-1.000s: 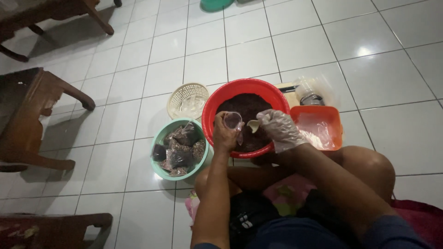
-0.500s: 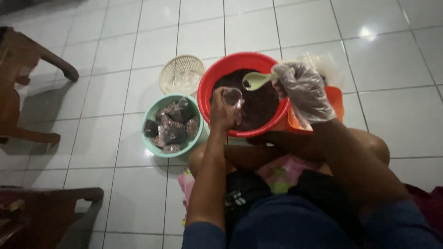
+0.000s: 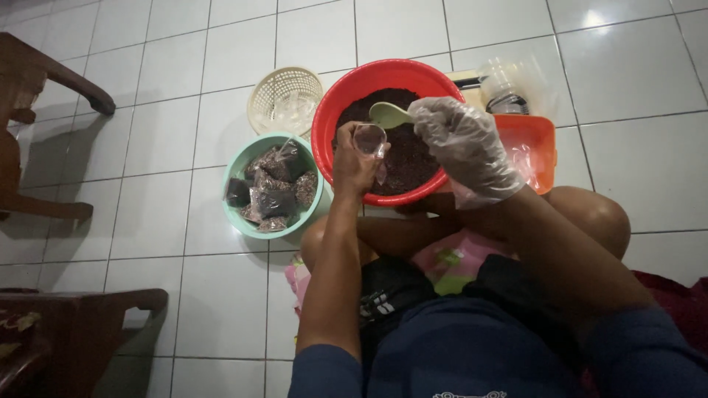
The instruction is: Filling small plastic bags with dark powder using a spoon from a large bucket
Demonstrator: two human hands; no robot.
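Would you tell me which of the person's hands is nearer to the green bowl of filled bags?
Left. The left hand holds a small clear bag just right of the green bowl; the gloved right hand, holding a pale green spoon, is farther right over the red basin.

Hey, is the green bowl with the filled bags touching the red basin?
Touching. The head view shows the green bowl's rim meeting the red basin's wall, no tile showing between them there.
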